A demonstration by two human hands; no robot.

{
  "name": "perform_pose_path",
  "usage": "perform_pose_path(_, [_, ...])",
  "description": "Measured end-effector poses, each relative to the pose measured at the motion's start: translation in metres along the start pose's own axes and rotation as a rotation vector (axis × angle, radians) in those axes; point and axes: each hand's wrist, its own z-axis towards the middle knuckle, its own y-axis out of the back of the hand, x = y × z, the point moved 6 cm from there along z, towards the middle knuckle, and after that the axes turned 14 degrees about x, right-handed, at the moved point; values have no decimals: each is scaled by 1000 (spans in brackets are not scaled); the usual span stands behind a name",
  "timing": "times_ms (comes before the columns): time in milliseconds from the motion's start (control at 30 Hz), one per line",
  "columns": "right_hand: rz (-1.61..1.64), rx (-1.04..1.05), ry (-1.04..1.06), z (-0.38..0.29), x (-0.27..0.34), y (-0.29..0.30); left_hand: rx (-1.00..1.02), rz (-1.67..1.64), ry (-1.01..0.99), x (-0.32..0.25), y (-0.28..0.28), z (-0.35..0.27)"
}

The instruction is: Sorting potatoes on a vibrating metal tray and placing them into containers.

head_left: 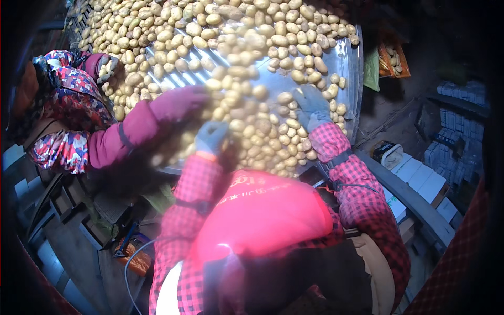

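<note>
Many potatoes [252, 138] are spread over a metal sorting table [271, 76]. My left hand [212, 137], in a grey-blue glove, is at the near side of the potatoes, its fingers curled; whether it holds one is hidden by blur. My right hand [312, 105], gloved alike, lies back-up over potatoes on the right part of the table, fingers reaching forward. Its palm is hidden, so any grip is not visible. Both sleeves are pink-and-black checked, and a red apron [264, 212] lies between the arms and against the potatoes' near edge.
A co-worker's purple sleeve [130, 134] reaches in from the left beside my left hand; that person's other gloved hand [107, 69] holds potatoes. Right of the table are an orange crate [393, 59] with potatoes and white boxes [417, 177]. Cartons [94, 232] stand at lower left.
</note>
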Motion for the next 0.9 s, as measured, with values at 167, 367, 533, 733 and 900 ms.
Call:
perform_pose_path(167, [464, -129, -3, 7, 44, 28, -66, 138, 25, -4, 0, 5])
perform_pose_path(367, [262, -118, 29, 70, 71, -22, 272, 589, -95, 29, -17, 7])
perform_pose_path(533, [199, 93, 174, 71, 47, -61, 197, 425, -103, 50, -3, 13])
perform_pose_path(733, [1477, -121, -126, -10, -33, 11, 257, 581, -56, 41, -28, 12])
perform_pose_path(900, [662, -110, -145, 17, -73, -18, 339, 941, -159, 46, -43, 22])
